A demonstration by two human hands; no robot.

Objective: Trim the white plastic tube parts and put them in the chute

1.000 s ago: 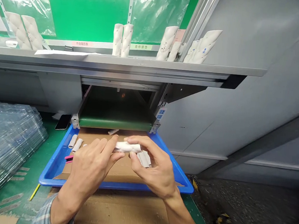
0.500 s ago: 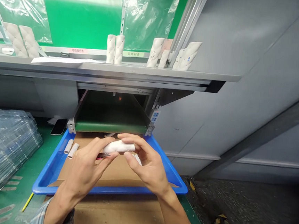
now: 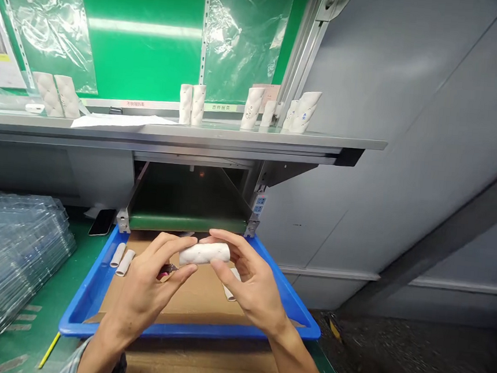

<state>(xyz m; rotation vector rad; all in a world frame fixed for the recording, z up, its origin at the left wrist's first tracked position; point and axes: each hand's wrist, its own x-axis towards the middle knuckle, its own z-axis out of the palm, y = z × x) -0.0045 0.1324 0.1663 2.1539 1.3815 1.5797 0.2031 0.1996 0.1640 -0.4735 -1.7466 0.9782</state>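
Note:
My right hand [image 3: 249, 282] pinches a white curved plastic shell [image 3: 205, 253] by its right end, held level above a blue tray [image 3: 291, 297]. My left hand [image 3: 148, 285] touches the shell's left end with its fingertips and also grips a small tool with a pink handle and metal tip [image 3: 166, 271]. Two loose white shells [image 3: 121, 258] lie at the tray's left side on brown cardboard [image 3: 198, 295]. Another white piece [image 3: 229, 292] shows under my right hand.
A green conveyor belt [image 3: 186, 223] ends just behind the tray. The metal shelf [image 3: 235, 134] above carries several upright white shells and a sheet of paper. Clear plastic trays [image 3: 8, 252] are stacked at the left. A phone [image 3: 102, 222] lies near the conveyor.
The shell has been turned in my fingers and lifted slightly; the pink-handled tool stays in my left hand. The camera tilted up a little.

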